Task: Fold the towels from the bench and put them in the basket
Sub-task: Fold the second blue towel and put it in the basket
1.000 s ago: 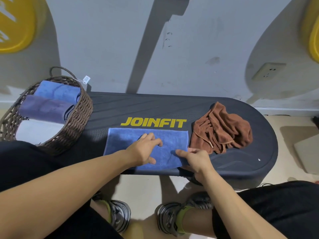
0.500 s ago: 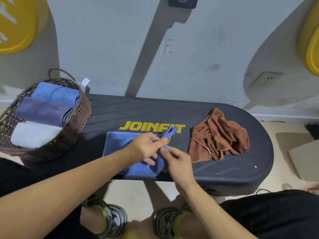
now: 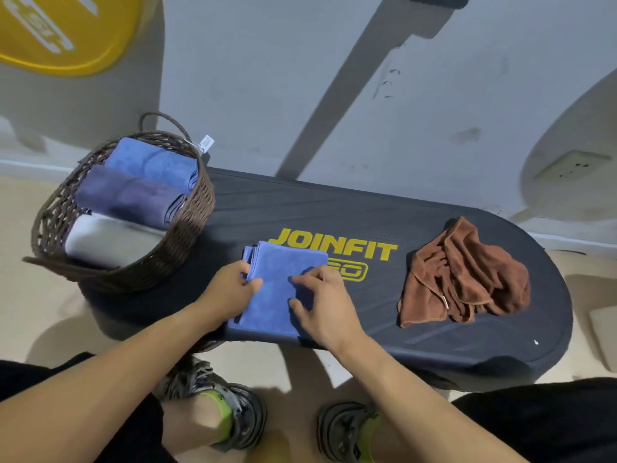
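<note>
The blue towel [image 3: 275,289] lies folded on the dark bench [image 3: 434,345], just in front of the yellow JOINFIT lettering [image 3: 337,245], its long axis running from the bench's near edge away toward that lettering, leaning slightly right. My left hand [image 3: 230,290] pinches the stacked layers on its left edge, thumb on top and fingers closed around the fold. My right hand [image 3: 322,302] rests flat and spread on the towel's right half, pressing down and gripping nothing. Left of the lettering, the wicker basket [image 3: 187,238] stands on the bench end, holding three folded towels side by side: blue, dark purple and pale grey. Right of the lettering, well apart from my hands, a brown towel [image 3: 467,279] lies crumpled. Nothing lies between the blue towel and the basket.
</note>
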Demonstrator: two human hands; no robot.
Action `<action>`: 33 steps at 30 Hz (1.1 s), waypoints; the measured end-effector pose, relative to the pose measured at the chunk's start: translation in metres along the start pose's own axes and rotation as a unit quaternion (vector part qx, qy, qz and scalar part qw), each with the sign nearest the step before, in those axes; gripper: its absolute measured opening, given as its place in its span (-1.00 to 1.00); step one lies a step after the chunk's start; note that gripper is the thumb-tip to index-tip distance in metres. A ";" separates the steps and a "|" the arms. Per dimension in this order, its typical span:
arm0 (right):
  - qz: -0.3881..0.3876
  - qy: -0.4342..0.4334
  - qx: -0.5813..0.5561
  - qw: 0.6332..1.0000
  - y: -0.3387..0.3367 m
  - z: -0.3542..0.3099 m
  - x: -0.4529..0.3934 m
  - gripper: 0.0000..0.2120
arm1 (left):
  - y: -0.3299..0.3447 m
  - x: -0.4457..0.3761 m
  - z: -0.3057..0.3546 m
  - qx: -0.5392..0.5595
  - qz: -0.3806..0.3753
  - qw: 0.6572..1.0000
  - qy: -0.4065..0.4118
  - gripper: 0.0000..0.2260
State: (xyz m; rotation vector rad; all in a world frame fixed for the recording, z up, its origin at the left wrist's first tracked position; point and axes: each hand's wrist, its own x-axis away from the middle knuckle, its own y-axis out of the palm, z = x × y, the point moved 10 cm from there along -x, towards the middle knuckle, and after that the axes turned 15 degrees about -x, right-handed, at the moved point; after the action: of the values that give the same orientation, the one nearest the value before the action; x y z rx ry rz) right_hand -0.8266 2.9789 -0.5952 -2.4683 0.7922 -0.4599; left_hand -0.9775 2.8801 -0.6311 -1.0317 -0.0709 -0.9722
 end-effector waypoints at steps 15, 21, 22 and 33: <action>-0.052 -0.095 0.140 0.984 0.035 -0.006 -0.010 -0.54 | -0.009 -0.008 -0.021 -0.188 -0.005 0.982 -0.022 -0.80; -0.064 -0.065 0.159 0.983 0.040 -0.002 -0.016 -0.48 | -0.006 0.006 -0.022 -0.286 -0.065 0.955 -0.045 -0.56; -0.073 -0.062 0.166 0.982 0.040 -0.003 -0.018 -0.48 | 0.000 0.010 -0.019 -0.297 -0.065 0.952 -0.034 -0.57; -0.150 -0.161 0.192 0.956 0.018 -0.074 -0.052 -0.06 | -0.015 0.026 0.030 -0.184 0.030 0.976 0.117 -0.66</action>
State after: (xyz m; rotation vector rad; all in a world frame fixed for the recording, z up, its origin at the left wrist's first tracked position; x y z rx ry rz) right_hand -0.9086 2.9715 -0.5534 -2.2148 0.1736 -0.2713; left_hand -0.9612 2.8832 -0.5921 -1.2403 0.3446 -1.0673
